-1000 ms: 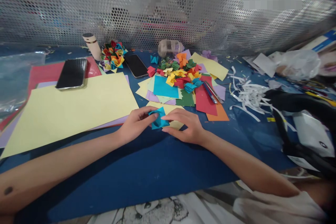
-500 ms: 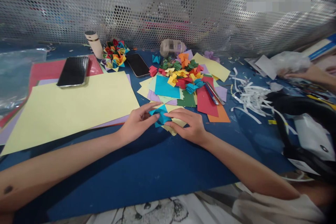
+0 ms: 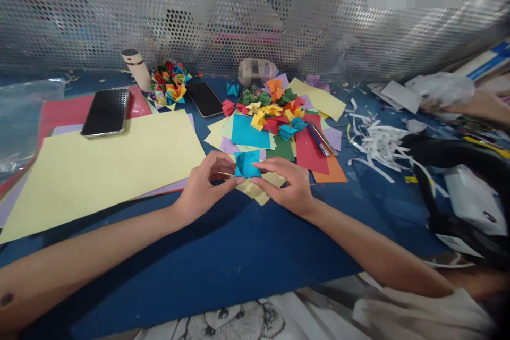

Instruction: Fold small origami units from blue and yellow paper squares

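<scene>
A small blue folded paper piece [image 3: 247, 164] is held between my two hands, its hollow facing me. My left hand [image 3: 207, 179] pinches its left side, thumb at the lower edge. On the other side my right hand [image 3: 287, 181] grips it with thumb and forefinger. Pale yellow paper squares [image 3: 261, 191] lie on the table just beneath. Beyond the hands, a flat blue paper square [image 3: 251, 131] rests on a stack of coloured sheets. Folded paper pieces in several colours [image 3: 273, 110] are heaped behind it.
Large yellow sheets [image 3: 107, 170] bearing a phone [image 3: 107, 111] lie left. A second phone [image 3: 204, 99], a paper-flower ball [image 3: 170, 85] and a cream bottle [image 3: 136, 70] stand farther back. Pens [image 3: 321, 139], white paper strips [image 3: 378, 141] and black headphones [image 3: 422, 159] lie right; another person's arm [image 3: 474, 106] reaches in there.
The blue folded piece has turned from a pointed, spread shape to a boxy one with its hollow facing me. Both hands have shifted their grip around it. The view has moved slightly.
</scene>
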Motion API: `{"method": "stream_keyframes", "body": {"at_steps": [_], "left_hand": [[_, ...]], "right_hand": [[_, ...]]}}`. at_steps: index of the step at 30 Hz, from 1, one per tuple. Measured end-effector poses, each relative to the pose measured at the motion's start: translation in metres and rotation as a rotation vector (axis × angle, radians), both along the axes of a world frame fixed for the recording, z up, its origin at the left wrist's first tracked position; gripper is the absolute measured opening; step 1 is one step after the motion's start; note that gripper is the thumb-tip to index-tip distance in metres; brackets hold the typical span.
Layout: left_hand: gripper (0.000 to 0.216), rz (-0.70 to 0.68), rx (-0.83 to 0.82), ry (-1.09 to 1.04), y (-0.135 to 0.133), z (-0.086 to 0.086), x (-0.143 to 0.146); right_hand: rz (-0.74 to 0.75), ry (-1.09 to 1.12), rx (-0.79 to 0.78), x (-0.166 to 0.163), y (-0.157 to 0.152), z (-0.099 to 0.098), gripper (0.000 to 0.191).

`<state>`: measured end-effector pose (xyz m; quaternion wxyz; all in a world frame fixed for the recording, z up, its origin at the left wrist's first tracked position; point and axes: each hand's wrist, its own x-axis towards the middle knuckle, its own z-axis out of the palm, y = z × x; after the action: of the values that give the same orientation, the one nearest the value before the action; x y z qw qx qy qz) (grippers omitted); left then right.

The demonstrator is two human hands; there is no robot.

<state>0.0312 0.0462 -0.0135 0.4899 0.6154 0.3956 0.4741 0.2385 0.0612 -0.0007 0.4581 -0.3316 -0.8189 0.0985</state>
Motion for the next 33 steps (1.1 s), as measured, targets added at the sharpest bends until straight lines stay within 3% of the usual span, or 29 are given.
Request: {"method": "stream_keyframes", "body": {"at_steps": [22,29,33], "left_hand": [[0.025,0.000,-0.054,0.062,0.0006,-0.0018,-0.0014],[0.025,-0.001,-0.059,0.086,-0.0001,0.0001,-0.0004],[0.024,0.004,-0.055,0.125,-0.0003,0.0009,0.0003]], "right_hand": [[0.066,-0.029,-0.056,0.0025,0.0069,-0.0042,0.018],[0.101,0.078,-0.269,0.0019,0.0047,-0.0062,0.031],[0.097,0.054,-0.146,0.0015,0.0050,-0.0031,0.016]]}}
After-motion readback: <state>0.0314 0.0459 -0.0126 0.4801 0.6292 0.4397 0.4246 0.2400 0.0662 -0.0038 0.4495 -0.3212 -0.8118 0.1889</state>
